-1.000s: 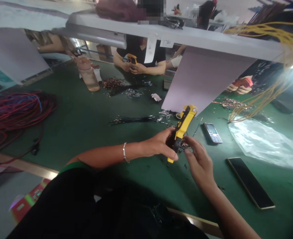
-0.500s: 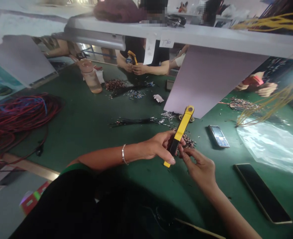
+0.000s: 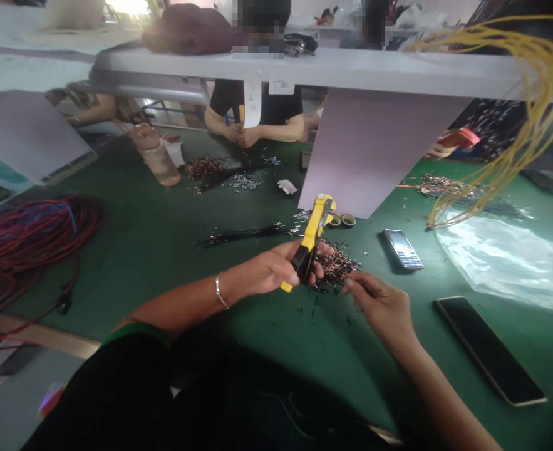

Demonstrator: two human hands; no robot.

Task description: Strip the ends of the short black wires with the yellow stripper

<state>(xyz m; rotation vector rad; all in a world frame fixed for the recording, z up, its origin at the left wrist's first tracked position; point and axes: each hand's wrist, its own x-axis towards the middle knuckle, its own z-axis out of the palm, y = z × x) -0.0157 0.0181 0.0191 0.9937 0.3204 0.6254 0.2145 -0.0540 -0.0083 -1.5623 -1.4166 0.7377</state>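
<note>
Yellow-and-black hand tool point(image 3: 312, 237) at the centre of the frame, head tipped up and slightly right, grasped by its black handles in left hand point(image 3: 276, 269), reaching in from lower left, thumb laid across. Right hand point(image 3: 384, 304) coming from lower right, thumb and fingertips close together at the edge of a pile of small dark and coppery pieces point(image 3: 339, 266); cannot tell if pinching one. At lower right, dark-screened smartphone point(image 3: 490, 351); above it, keypad phone point(image 3: 402, 249), key markings too small to read, near clear plastic sheet point(image 3: 506, 266). Left of centre, black wire bundle point(image 3: 245, 233); at left edge, coiled red cables point(image 3: 32, 232). Behind the tool, pale panel point(image 3: 370, 150), blocking part of the green table point(image 3: 163, 216). Farther, pinkish bottle point(image 3: 156, 156), then co-worker's hands point(image 3: 249, 136) below hanging paper strip point(image 3: 252, 103). On the shelf edge point(image 3: 398, 78) at upper centre, white label point(image 3: 282, 86), handwritten, starting with T, rest unclear
</note>
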